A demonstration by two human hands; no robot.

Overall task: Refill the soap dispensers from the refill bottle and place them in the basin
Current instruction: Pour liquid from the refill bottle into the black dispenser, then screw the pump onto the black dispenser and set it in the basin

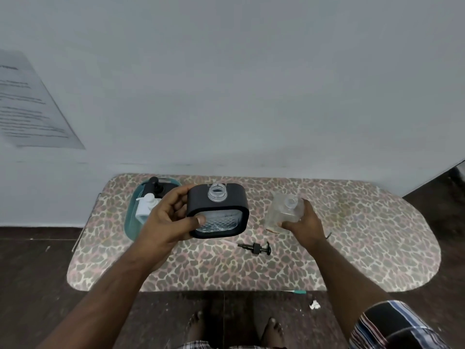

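Observation:
My left hand (168, 217) grips a black-framed clear soap dispenser (221, 215) above the table, its neck open and the pump off. The black pump head (256, 247) lies on the table just below it. My right hand (303, 224) holds the clear refill bottle (283, 210), uncapped and upright, to the right of the dispenser. At the back left a teal basin (130, 222) holds a white-pump dispenser (147, 204) and a black-pump dispenser (154, 188).
The table (364, 248) has a leopard-print cover and stands against a pale wall. A sheet of paper (30, 107) hangs on the wall at the left. My bare feet (198, 323) stand on the dark floor, near a white scrap (314, 304).

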